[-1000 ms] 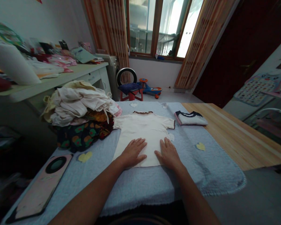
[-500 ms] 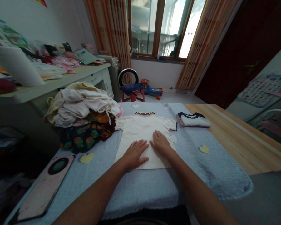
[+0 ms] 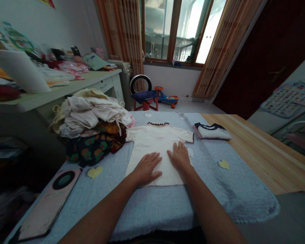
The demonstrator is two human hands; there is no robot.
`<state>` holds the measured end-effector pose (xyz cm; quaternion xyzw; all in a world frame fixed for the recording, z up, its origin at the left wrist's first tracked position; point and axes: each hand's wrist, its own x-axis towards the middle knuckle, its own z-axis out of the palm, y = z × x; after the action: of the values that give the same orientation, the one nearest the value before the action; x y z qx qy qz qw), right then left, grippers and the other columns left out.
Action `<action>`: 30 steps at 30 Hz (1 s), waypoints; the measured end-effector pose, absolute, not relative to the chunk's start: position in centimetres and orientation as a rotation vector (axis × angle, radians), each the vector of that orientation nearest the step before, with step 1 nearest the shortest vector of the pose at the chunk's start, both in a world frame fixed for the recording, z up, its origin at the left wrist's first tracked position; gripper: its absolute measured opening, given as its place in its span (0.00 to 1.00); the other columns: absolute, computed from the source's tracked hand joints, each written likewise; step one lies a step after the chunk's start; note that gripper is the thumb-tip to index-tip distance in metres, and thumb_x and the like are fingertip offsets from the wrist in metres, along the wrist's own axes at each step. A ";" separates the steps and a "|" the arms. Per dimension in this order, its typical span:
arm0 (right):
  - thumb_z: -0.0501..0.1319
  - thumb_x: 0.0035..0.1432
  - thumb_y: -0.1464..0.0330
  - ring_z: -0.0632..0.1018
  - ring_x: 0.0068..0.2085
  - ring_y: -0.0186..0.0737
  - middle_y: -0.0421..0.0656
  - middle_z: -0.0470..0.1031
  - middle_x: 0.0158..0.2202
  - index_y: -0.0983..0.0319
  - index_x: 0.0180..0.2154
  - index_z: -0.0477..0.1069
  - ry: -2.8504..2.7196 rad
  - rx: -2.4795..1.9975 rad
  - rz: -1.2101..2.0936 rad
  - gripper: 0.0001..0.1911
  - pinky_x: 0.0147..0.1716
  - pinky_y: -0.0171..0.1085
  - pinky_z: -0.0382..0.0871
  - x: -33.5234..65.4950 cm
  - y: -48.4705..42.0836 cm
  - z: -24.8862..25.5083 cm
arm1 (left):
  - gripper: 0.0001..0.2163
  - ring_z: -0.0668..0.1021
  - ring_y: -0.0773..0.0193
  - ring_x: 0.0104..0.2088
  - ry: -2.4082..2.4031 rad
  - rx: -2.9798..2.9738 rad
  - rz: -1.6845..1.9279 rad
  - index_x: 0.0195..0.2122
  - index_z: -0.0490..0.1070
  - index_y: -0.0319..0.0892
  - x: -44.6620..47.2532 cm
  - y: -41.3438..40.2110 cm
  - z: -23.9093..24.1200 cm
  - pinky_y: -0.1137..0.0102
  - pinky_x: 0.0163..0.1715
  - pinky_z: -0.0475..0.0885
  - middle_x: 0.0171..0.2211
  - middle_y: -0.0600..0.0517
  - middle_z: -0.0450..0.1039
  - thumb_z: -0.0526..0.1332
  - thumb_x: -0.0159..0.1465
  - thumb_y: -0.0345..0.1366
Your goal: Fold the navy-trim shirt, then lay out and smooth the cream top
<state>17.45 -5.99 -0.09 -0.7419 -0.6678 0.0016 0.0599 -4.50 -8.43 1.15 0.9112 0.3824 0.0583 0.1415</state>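
Note:
A small cream short-sleeved shirt with a dark scalloped collar lies spread flat on a light blue towel that covers the table. My left hand rests flat on the shirt's lower left part, fingers stretched out. My right hand lies flat on the shirt's lower right part, fingers spread, close beside the left. Neither hand holds anything.
A heap of crumpled clothes sits left of the shirt. A folded white and navy garment lies to the right. A pink board with a round dark hole lies at the near left. Bare wooden tabletop shows right; a cluttered desk stands left.
My right hand slid from the shirt's lower right edge up and toward the middle, then shifted slightly right again. The left hand stayed almost still. The shirt lies as before.

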 end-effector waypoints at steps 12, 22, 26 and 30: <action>0.51 0.65 0.59 0.51 0.69 0.57 0.61 0.52 0.68 0.74 0.63 0.57 -2.031 -2.165 -0.093 0.32 0.64 0.50 0.44 17.2 -6.6 0.3 | 0.26 0.56 0.48 0.68 1.663 2.540 0.316 0.64 0.60 0.40 -5.3 -6.6 0.5 0.53 0.65 0.53 0.68 0.40 0.52 0.54 0.68 0.48; 0.48 0.66 0.66 0.57 0.67 0.49 0.54 0.56 0.67 0.69 0.64 0.58 -2.242 -1.996 -0.042 0.28 0.64 0.45 0.48 17.6 -6.1 0.6 | 0.26 0.53 0.53 0.69 1.481 2.578 0.280 0.67 0.55 0.44 -5.6 -5.0 0.0 0.55 0.66 0.50 0.69 0.46 0.52 0.49 0.69 0.47; 0.48 0.67 0.60 0.55 0.68 0.51 0.55 0.55 0.68 0.67 0.64 0.58 -2.177 -2.069 -0.056 0.29 0.64 0.46 0.46 17.9 -5.8 0.7 | 0.29 0.52 0.51 0.69 1.570 2.542 0.292 0.66 0.55 0.42 -5.7 -5.1 -0.2 0.54 0.66 0.49 0.70 0.43 0.50 0.51 0.68 0.50; 0.50 0.66 0.56 0.55 0.68 0.54 0.59 0.53 0.68 0.71 0.64 0.57 -2.066 -2.167 -0.067 0.33 0.64 0.46 0.45 17.9 -5.7 0.4 | 0.30 0.51 0.51 0.70 1.599 2.535 0.284 0.66 0.54 0.40 -5.7 -5.2 -0.2 0.55 0.66 0.48 0.70 0.41 0.48 0.50 0.68 0.51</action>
<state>17.94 -5.67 0.42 -0.7217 -0.6880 -0.0222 0.0732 -5.71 -5.20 -0.21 0.8402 0.5301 0.0941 0.0653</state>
